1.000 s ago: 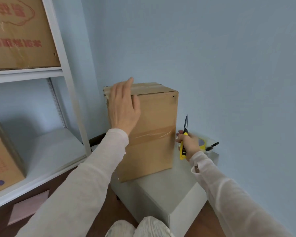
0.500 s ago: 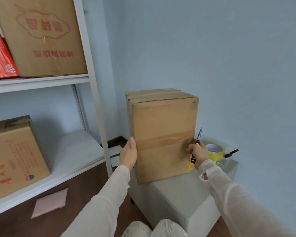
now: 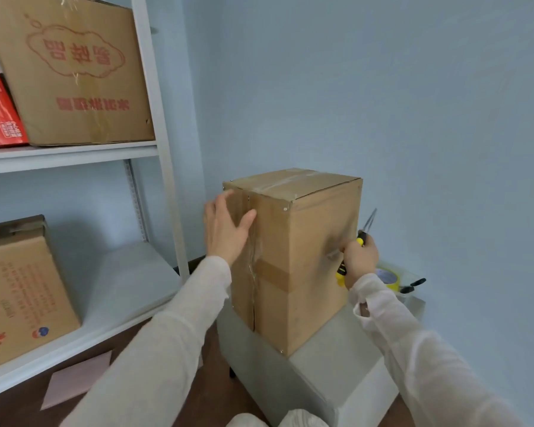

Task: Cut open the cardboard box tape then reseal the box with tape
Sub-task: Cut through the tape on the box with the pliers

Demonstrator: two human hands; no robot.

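A tall brown cardboard box (image 3: 309, 266) stands upright on a grey stool (image 3: 330, 368). Clear tape runs over its top and down the left face along a seam; a brown tape band wraps its middle. My left hand (image 3: 227, 229) rests flat and open against the box's upper left face. My right hand (image 3: 359, 261) is at the box's right edge, closed around yellow-handled scissors (image 3: 366, 229) with the blades pointing up. A yellow tape roll (image 3: 389, 278) lies on the stool behind that hand.
A white metal shelf unit (image 3: 164, 143) stands to the left, holding cardboard boxes (image 3: 71, 72) on two levels and a red box. A pink sheet (image 3: 74, 380) lies on the dark floor. A blue wall is close behind and to the right. A black object (image 3: 413, 286) lies by the tape roll.
The box has been turned, so a corner now faces me and the seam side shows at left. My left hand went from the lower left edge to the upper left face.
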